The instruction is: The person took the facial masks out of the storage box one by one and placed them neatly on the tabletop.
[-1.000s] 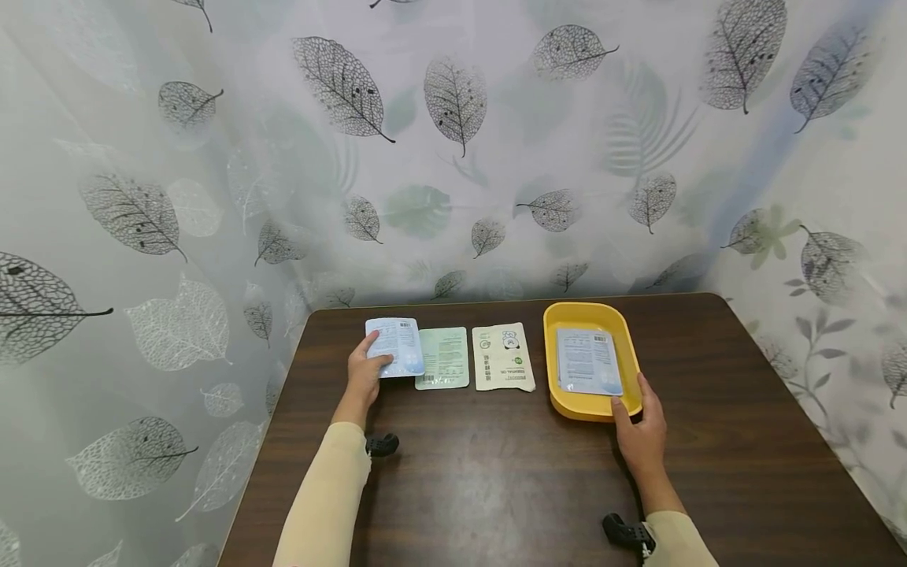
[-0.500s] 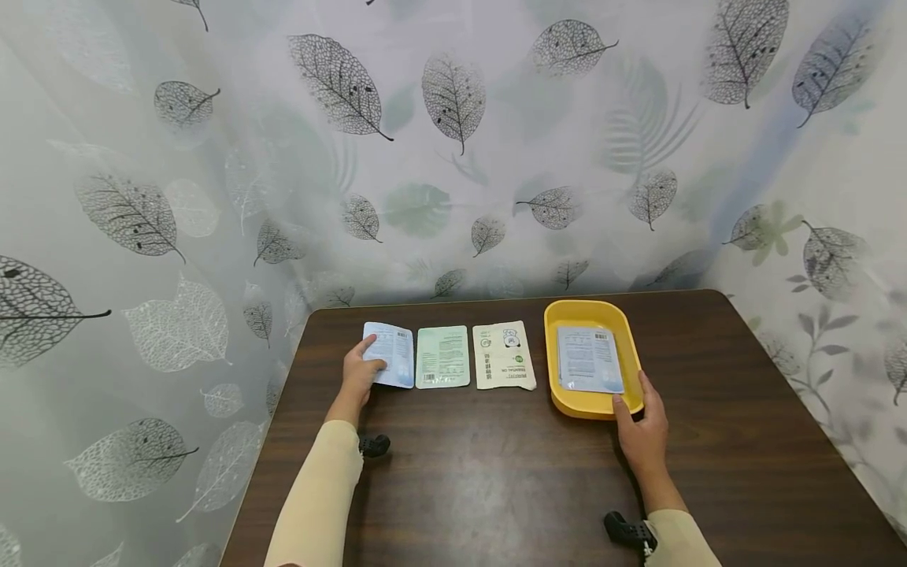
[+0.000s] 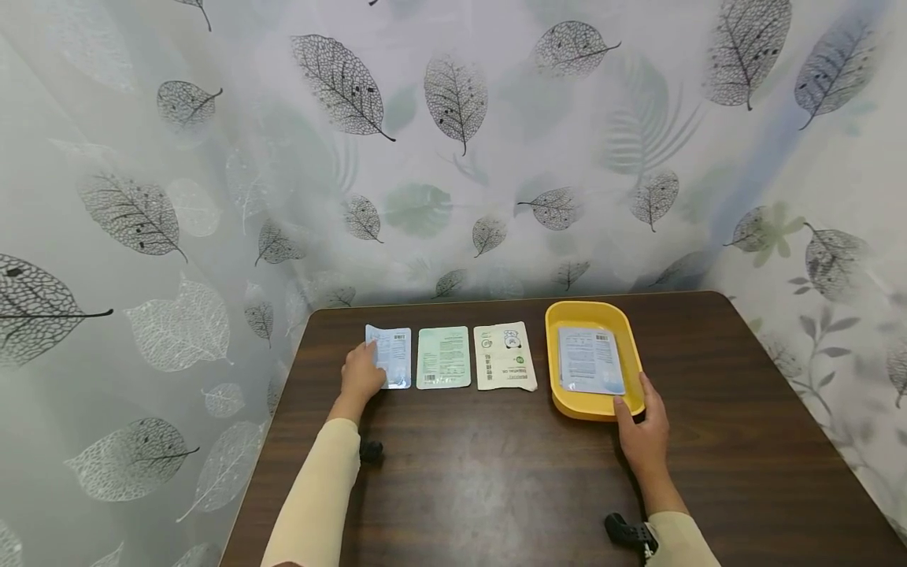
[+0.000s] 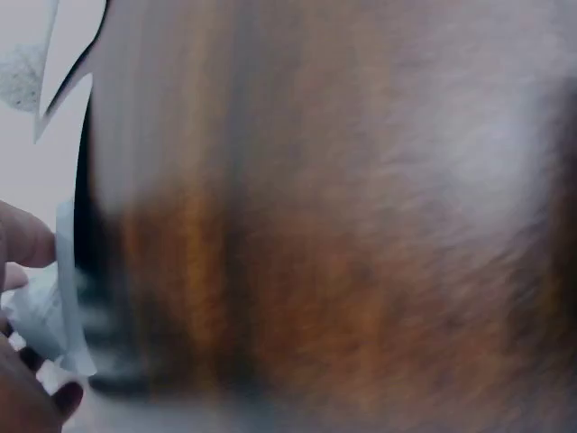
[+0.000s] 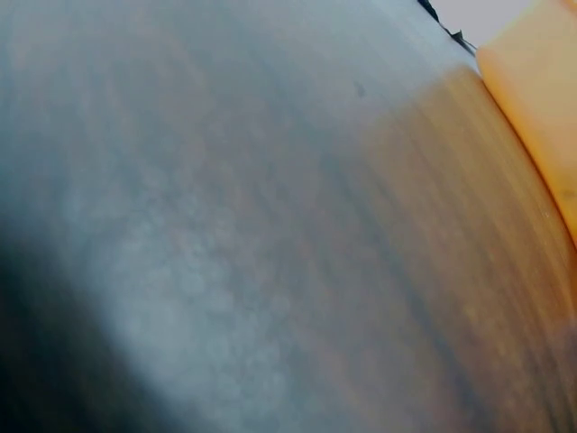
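Observation:
At the left end of a row lies a flat light-blue printed sachet (image 3: 394,358). My left hand (image 3: 362,374) pinches its left side, and the hand covers part of its lower left. In the left wrist view, fingers (image 4: 27,239) show at the pale sachet edge (image 4: 65,298). To its right lie a pale green sachet (image 3: 443,358) and a cream sachet (image 3: 505,357) with a panda print. My right hand (image 3: 643,425) grips the front right corner of a yellow tray (image 3: 581,408), thumb at the rim. Inside the tray lies another blue sachet (image 3: 590,361).
Everything stands near the back edge of a dark wood-grain table (image 3: 496,480). A leaf-patterned curtain (image 3: 453,197) hangs behind the table and along both sides. Each wrist wears a black strap device (image 3: 627,533).
My left hand has brought the blue sachet left and down, off the green sachet's edge, and it now lies flat beside it. My right hand stays at the tray.

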Motion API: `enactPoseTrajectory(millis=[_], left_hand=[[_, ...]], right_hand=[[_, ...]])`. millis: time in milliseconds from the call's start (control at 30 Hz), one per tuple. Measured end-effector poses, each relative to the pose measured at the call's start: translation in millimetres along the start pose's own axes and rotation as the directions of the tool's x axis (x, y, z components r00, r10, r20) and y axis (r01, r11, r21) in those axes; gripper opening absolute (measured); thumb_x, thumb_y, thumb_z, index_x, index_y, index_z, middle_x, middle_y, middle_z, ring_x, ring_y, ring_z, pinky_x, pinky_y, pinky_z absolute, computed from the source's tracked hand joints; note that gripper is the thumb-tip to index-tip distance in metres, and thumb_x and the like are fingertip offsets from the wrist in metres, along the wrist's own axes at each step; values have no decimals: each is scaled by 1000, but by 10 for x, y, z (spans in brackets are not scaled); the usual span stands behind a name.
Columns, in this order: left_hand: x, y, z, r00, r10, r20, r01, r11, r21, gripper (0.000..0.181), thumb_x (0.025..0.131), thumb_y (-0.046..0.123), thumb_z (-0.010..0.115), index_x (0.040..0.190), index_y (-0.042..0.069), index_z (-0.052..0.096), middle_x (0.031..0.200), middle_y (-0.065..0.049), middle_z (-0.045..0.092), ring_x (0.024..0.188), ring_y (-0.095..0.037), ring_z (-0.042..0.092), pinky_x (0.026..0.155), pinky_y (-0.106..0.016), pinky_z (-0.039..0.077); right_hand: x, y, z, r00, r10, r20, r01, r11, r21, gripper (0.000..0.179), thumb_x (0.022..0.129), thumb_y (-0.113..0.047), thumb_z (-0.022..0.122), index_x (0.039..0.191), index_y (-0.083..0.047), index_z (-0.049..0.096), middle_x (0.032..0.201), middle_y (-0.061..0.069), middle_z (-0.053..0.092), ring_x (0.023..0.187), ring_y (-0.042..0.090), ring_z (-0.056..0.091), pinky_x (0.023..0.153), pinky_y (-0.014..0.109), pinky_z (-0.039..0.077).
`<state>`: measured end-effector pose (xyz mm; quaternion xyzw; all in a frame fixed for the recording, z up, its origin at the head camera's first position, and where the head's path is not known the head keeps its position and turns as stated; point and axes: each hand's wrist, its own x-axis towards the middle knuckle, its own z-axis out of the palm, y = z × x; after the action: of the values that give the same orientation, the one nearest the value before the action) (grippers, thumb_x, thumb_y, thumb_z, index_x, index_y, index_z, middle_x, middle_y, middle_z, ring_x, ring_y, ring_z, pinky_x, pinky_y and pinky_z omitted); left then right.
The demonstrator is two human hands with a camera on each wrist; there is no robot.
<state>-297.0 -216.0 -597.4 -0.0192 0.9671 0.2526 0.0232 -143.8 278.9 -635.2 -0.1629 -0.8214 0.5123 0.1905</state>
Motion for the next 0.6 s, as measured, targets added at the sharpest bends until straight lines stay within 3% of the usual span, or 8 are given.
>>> enactPoseTrajectory(millis=[67, 267, 433, 600], left_hand=[[-11, 12, 32, 1000, -15, 15, 14, 998, 59, 70, 86, 8, 52, 155, 0, 40, 163, -26, 31, 149, -47, 29, 116, -68, 28], [-55, -8, 135, 999, -39, 5, 38, 992, 119, 62, 96, 17, 45, 156, 7, 41, 168, -31, 7, 154, -52, 9, 122, -70, 15], [-76, -48, 252, 999, -40, -5, 40, 992, 118, 58, 101, 21, 42, 158, 9, 39, 168, -32, 1, 154, -55, 5, 122, -72, 6], [-105, -48, 295, 1000, -18, -6, 18, 994, 110, 55, 102, 16, 40, 157, 9, 40, 170, -25, 9, 155, -52, 8, 118, -77, 3]], right_hand=[[-4, 3, -4, 1000, 2, 1, -2, 1000, 1, 69, 101, -31, 61, 163, -22, 29, 165, 17, 33, 151, 41, 31, 124, 62, 21], [1, 18, 6, 1000, 2, -5, -2, 1000, 1, 69, 101, -30, 60, 163, -21, 30, 165, 15, 33, 152, 40, 30, 125, 62, 20], [9, 12, 3, 1000, -9, 1, 9, 1000, -5, 70, 101, -30, 61, 163, -20, 29, 165, 17, 33, 152, 41, 30, 125, 61, 20], [0, 2, 8, 1000, -16, 0, 16, 1000, 5, 69, 101, -29, 62, 162, -19, 31, 165, 17, 33, 152, 41, 30, 125, 61, 20]])
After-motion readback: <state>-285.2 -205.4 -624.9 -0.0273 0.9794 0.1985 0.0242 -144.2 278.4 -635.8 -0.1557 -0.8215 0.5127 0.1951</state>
